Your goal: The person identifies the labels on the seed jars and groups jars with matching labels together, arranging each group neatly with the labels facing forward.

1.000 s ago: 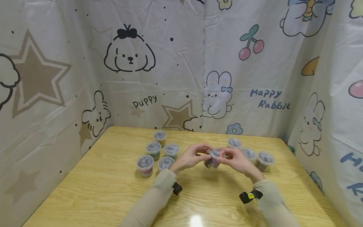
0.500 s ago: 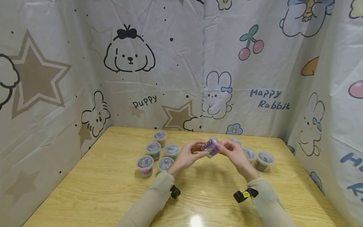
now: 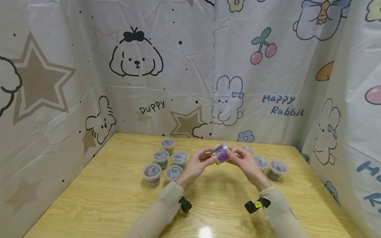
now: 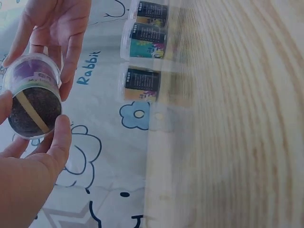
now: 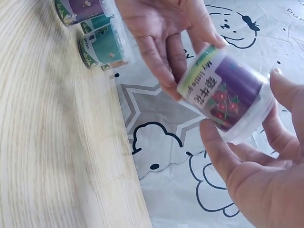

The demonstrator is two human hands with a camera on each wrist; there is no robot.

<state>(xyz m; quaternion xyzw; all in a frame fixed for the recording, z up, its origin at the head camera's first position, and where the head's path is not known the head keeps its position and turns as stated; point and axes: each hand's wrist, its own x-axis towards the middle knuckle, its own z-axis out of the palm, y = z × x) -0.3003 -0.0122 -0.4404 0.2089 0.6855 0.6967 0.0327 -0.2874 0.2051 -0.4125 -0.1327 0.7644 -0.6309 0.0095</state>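
Observation:
A small clear plastic tub (image 3: 219, 154) with a purple picture label is held tilted above the table. My left hand (image 3: 196, 165) grips it near its base, fingertips and thumb on either side. Around the lid end, the fingers of my right hand (image 3: 245, 162) pinch it. Seen from the left wrist, the tub's base (image 4: 34, 113) shows dark contents crossed by a tan strip. Printed on the label (image 5: 223, 92) in the right wrist view are "My little garden", some characters and red flowers.
Several similar lidded tubs stand on the left of the wooden table (image 3: 119, 205), among them a pink-toned tub (image 3: 152, 175). Behind my right hand are more, including a dark tub (image 3: 277, 170). Printed cloth (image 3: 178, 66) hangs around the table's back and sides.
The tub, upright and lower one second ago, has been lifted and tipped, its base now toward my left hand. Since half a second ago it has turned only slightly. The standing tubs have stayed put.

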